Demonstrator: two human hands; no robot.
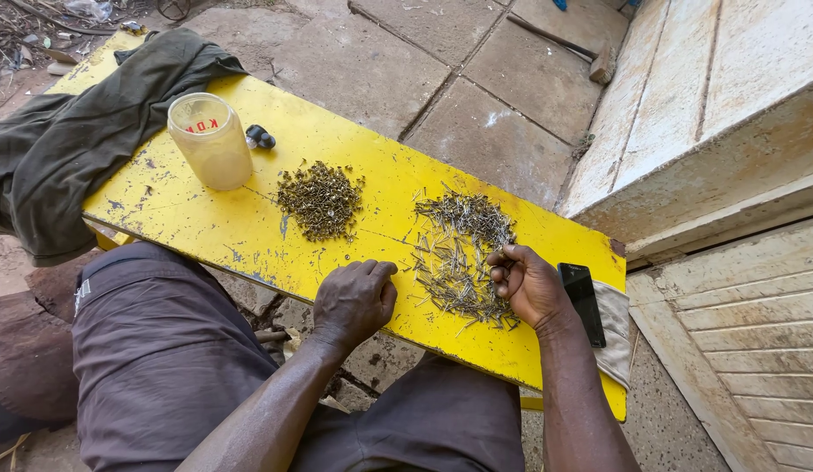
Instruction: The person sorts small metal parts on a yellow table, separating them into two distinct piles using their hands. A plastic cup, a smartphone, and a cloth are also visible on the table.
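Observation:
A yellow board [249, 218] lies across my lap. A pile of thin silvery nails [459, 253] is spread on its right half, and a heap of short brassy screws [320, 199] sits near its middle. My right hand [529, 284] rests at the right edge of the nail pile, fingers curled and pinched on a few nails. Resting knuckles-up on the board's near edge just left of the nails is my left hand [354, 299], its fingers bent with nothing visible in it.
A translucent plastic jar [211, 140] stands on the board's left part, a small black object [260, 136] beside it. A dark green cloth [83, 131] drapes the board's far left end. A black phone [583, 301] lies on a cloth at the right end. Paving stones and a wooden step surround.

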